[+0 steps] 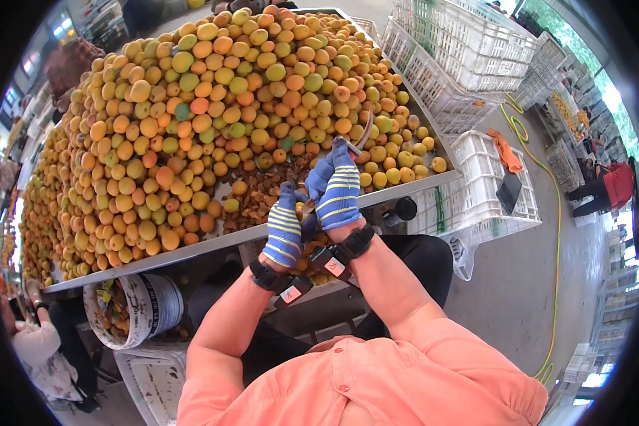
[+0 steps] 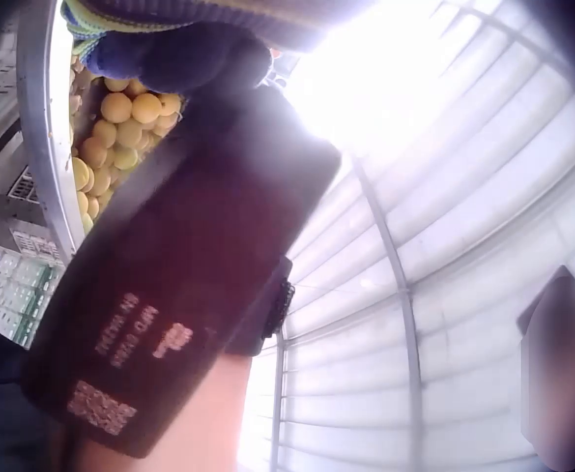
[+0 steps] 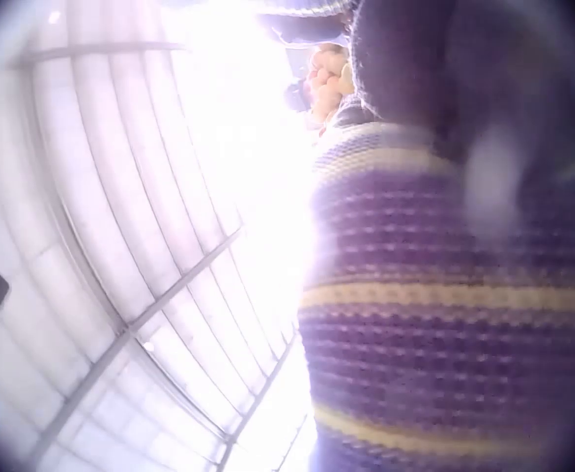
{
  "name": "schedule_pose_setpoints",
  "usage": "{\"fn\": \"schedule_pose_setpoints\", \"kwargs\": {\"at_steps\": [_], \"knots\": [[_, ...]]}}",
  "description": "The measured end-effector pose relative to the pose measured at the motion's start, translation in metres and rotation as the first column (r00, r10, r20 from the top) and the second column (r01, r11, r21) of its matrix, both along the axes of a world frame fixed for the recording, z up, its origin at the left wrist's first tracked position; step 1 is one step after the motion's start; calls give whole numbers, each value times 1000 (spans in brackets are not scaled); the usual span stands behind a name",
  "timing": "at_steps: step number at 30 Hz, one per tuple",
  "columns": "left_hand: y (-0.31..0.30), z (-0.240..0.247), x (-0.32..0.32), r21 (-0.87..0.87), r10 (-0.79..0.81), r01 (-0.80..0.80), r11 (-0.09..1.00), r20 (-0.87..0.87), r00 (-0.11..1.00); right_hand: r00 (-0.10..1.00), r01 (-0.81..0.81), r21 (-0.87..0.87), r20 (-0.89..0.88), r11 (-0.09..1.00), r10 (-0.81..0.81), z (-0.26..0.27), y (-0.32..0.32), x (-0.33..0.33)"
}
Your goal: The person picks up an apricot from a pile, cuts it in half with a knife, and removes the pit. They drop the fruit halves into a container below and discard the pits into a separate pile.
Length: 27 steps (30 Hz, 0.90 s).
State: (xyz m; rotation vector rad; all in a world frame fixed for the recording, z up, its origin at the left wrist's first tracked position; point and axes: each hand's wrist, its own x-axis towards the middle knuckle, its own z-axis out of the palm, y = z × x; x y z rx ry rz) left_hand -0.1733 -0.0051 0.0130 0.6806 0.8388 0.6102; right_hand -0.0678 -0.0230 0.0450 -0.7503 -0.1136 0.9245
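Both hands wear blue knit gloves with pale yellow stripes and meet close together at the near edge of a metal-rimmed table (image 1: 390,193). My right hand (image 1: 337,192) grips a curved metal tool (image 1: 367,131) with a reddish part by the fingers; its bent end points up and away. Beside it on the left, my left hand (image 1: 285,226) has its thumb raised and holds a small orange-brown fruit piece (image 1: 308,207), mostly hidden between the hands. A big heap of apricots (image 1: 192,99) rises beyond them. Brown, wet-looking pieces (image 1: 263,195) lie just past the left hand.
A white bucket (image 1: 165,302) with fruit scraps stands below the table at left. White crates (image 1: 468,64) are stacked at right, with an orange cloth (image 1: 504,150) and a dark flat object (image 1: 508,193) on a nearer one. A yellow hose (image 1: 557,270) crosses the floor. Other people sit around.
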Motion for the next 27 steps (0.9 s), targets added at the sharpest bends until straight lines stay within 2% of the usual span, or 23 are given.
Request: {"fn": "schedule_pose_setpoints", "kwargs": {"at_steps": [2,5,7,8,9,10,11,13,14,15,17,19,20,22,23,25,27], "knots": [[0,-1,-2,22,0,0,1000,6,1000,999,26,-27,-42,999,-27,1,1,-3],[6,-13,-3,41,-19,16,999,53,998,993,45,22,-113,999,-42,-1,3,-2],[11,-27,-6,64,-60,53,997,115,992,969,9,46,-246,999,3,1,2,-8],[10,-29,-1,54,-25,17,998,152,988,951,-4,58,-308,998,21,2,2,-9],[6,-30,5,37,18,-26,999,188,982,976,7,14,-217,1000,-4,2,2,-10],[4,-32,9,21,61,-68,997,224,973,980,-8,5,-200,1000,9,1,3,-10],[6,-28,7,-1,42,-44,999,311,950,982,-22,1,-186,1000,21,4,5,-9],[9,-16,3,-20,-45,54,998,308,950,985,-41,42,-163,998,47,13,4,-8],[9,-10,-1,-35,-83,98,995,306,948,995,-21,62,-94,998,27,13,1,-6],[25,-22,-10,10,-250,260,966,315,916,1000,-11,81,-20,997,12,14,-1,-3],[24,-16,-7,-16,-235,249,968,275,933,987,11,130,155,992,-32,19,0,0],[15,-1,-8,-56,-205,219,974,184,961,949,28,75,310,997,-50,32,-4,-8],[15,-1,-8,-39,-214,225,973,199,956,922,38,52,383,998,-55,35,-4,-10],[16,-1,-9,-3,-232,238,971,225,946,920,43,92,384,995,-75,33,-5,-11],[20,-2,-13,30,-306,310,950,267,914,926,49,113,367,992,-87,34,-5,-11],[20,-2,-12,-9,-260,269,963,231,938,946,6,159,319,987,-57,37,-7,-12],[16,0,-12,-31,-209,218,975,178,962,876,53,76,475,996,-83,36,-4,-16]]}}
